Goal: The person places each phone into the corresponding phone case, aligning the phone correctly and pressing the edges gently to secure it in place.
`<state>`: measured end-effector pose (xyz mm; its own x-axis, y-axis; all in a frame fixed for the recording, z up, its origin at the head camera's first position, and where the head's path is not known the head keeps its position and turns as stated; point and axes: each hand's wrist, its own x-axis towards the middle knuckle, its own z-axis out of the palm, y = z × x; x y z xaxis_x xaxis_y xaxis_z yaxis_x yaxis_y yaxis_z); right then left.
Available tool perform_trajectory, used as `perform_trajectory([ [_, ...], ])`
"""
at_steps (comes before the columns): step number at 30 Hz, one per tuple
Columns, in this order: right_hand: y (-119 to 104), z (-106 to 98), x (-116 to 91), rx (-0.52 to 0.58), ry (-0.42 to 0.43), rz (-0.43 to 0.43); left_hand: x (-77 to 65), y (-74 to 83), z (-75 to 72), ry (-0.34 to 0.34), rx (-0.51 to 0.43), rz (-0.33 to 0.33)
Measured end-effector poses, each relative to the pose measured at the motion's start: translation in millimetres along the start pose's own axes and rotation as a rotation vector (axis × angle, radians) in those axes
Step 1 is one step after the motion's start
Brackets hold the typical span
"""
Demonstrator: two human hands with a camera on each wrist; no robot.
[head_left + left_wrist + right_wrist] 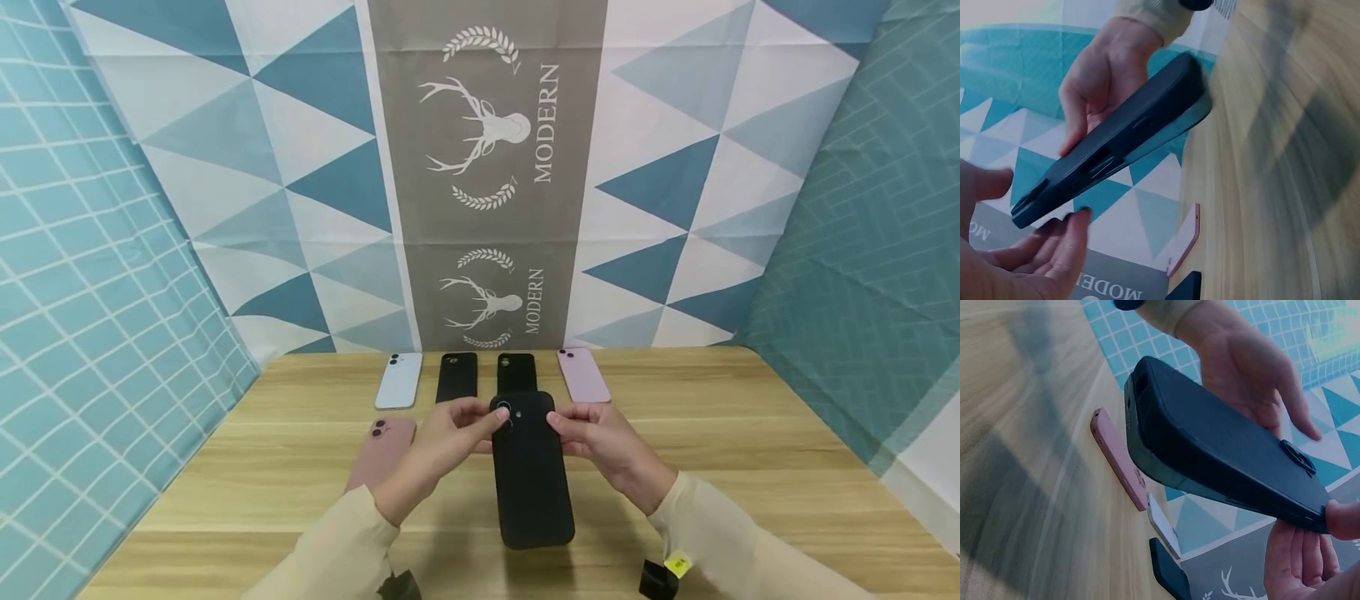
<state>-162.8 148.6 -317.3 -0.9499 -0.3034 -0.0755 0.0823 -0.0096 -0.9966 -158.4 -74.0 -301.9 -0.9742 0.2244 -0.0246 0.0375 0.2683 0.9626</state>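
A phone in a black case is held up tilted over the table, its camera end away from me. With thumb and fingers my right hand pinches its far right corner. Around the far left corner is my left hand; its thumb stands off the case and its fingers reach beneath. Under the case's near end, a pale strip of the phone shows past the case's edge. A rose-pink phone lies just left of my left hand, partly hidden by that arm.
Along the back of the wooden table lie a white phone, a black phone-sized piece, another black piece and a lilac phone. A patterned cloth hangs behind the table.
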Motion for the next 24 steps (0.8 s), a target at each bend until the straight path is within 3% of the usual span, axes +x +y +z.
perform_trajectory([
  [6, 2.6, 3.3, -2.2, 0.020, -0.012, -0.010, 7.4, 1.3, 1.0, 0.090, -0.062, 0.034],
  [14, -2.7, 5.1, -1.7, -0.064, -0.042, 0.008, 7.6, 1.0, 2.3, 0.117, -0.166, 0.027],
  [19, -9.4, 5.0, 1.5, -0.126, -0.052, 0.008, 5.6, 1.1, 2.7, 0.075, -0.180, 0.028],
  [24, -12.0, 9.8, 1.1, -0.123, 0.024, -0.006, 3.1, 0.0, 2.9, 0.008, -0.177, 0.047],
])
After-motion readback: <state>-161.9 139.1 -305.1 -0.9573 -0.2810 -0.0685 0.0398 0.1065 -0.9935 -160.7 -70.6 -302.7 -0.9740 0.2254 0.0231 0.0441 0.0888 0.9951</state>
